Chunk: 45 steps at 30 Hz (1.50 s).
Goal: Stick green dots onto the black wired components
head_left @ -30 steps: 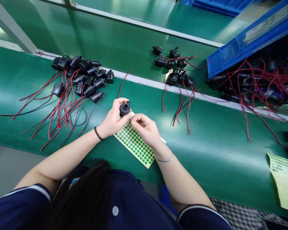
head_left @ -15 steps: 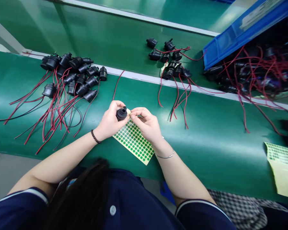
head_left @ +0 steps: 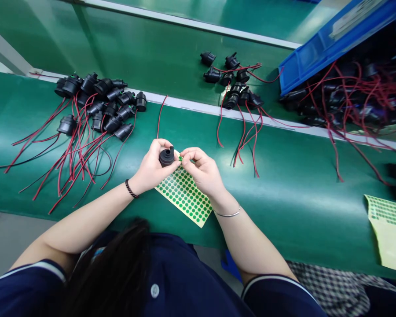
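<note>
My left hand (head_left: 153, 164) is closed around a small black pump (head_left: 166, 156), its round outlet end facing up. A red wire (head_left: 161, 115) runs from behind this hand across the bench. Thumb and fingertip of my right hand (head_left: 201, 171) are pinched at a green round sticker (head_left: 180, 158), close beside the pump. I cannot tell whether that sticker is still on its backing. Beneath both hands lies a pale yellow sheet of green dot stickers (head_left: 188, 198); its upper part is partly covered by the fingers.
On the left is a heap of black pumps (head_left: 112, 110) with red and black leads. Several more pumps (head_left: 232, 94) lie at the back. A tilted blue bin (head_left: 292, 72) at right holds many others. Another sticker sheet (head_left: 391, 237) lies at the right edge.
The fingertips of my right hand have shifted slightly right, and a green dot now shows between the hands. The red wire behind my left hand has swung a little.
</note>
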{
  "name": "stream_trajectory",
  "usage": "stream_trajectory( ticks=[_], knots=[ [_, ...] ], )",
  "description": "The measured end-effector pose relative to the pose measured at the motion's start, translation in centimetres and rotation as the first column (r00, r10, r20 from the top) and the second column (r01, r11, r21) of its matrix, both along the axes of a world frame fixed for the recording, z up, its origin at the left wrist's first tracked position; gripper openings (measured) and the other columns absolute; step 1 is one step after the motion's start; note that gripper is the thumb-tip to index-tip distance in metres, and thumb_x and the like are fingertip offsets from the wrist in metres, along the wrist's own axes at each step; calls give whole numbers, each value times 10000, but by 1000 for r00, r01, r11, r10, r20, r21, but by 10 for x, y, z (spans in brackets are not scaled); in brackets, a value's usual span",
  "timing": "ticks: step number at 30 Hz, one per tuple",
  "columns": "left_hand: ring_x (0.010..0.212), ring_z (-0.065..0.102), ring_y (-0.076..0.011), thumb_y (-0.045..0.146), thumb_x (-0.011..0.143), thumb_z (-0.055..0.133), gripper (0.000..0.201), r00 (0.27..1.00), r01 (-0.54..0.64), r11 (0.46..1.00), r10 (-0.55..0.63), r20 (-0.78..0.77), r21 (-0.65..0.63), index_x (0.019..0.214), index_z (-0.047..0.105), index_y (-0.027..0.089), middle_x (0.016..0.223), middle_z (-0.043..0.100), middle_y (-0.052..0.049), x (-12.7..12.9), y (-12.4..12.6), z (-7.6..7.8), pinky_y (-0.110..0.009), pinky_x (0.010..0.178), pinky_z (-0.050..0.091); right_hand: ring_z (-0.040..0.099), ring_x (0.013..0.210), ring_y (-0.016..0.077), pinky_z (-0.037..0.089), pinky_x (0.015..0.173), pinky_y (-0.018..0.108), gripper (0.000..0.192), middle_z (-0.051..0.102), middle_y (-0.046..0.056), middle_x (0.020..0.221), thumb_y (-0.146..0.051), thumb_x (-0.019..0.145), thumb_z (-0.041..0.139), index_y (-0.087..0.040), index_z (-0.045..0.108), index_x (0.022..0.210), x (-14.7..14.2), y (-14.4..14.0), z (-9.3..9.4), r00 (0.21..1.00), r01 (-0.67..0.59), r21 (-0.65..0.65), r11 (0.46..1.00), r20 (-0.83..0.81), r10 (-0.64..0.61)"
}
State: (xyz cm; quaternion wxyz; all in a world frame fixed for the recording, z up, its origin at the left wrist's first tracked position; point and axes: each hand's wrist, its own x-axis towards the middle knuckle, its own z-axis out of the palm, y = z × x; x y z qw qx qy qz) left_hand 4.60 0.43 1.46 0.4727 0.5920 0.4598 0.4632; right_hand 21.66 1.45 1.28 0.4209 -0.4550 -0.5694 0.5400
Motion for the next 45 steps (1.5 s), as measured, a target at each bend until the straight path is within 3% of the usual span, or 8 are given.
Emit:
stream_trajectory(
  ticks=[5,8,17,23,37,45],
  knots=[
    [790,605,-124,173,770,716,413,991,9,993,7,-131,121,1046,413,223,882,569,15,-2,1,-11,-277,736,486,548,658,86,511,691,297,194,622,24,1044,-365,788,747,-202,655,735,1,-3,6,974,-52,-194,980,-227,7],
    [772,588,-117,96,763,656,370,978,33,982,6,-208,185,1021,425,226,881,547,23,-4,1,-14,-258,701,470,569,702,101,539,735,320,227,621,35,1072,-389,759,782,-199,666,716,-2,-8,12,958,-108,-238,965,-284,37],
    [822,600,-125,70,752,620,368,936,93,948,20,-351,303,1031,436,224,961,584,4,-5,0,-17,-258,708,468,605,875,168,535,828,366,217,619,43,978,-363,715,800,-202,663,666,-7,-11,12,980,-68,-212,975,-195,26],
    [805,601,-121,106,781,613,338,940,108,947,1,-341,303,1040,429,223,941,573,8,-4,-1,-18,-250,684,465,598,793,141,530,796,349,148,609,32,931,-261,693,769,-191,652,636,-6,-10,15,986,-71,-214,974,-162,36],
    [825,592,-137,82,735,599,351,925,106,958,3,-379,267,1016,447,226,960,573,-4,-5,-1,-18,-272,716,477,633,768,140,570,756,326,150,649,36,893,-240,636,771,-190,630,637,-8,-10,13,991,-19,-184,983,-134,-6],
    [860,593,-154,41,719,577,385,921,105,948,21,-388,301,1036,456,224,978,580,-13,-5,-3,-19,-281,740,476,594,597,95,514,617,258,252,605,-55,640,-200,618,759,-212,570,784,-13,-13,12,979,-20,-318,948,-199,-46]
  ],
)
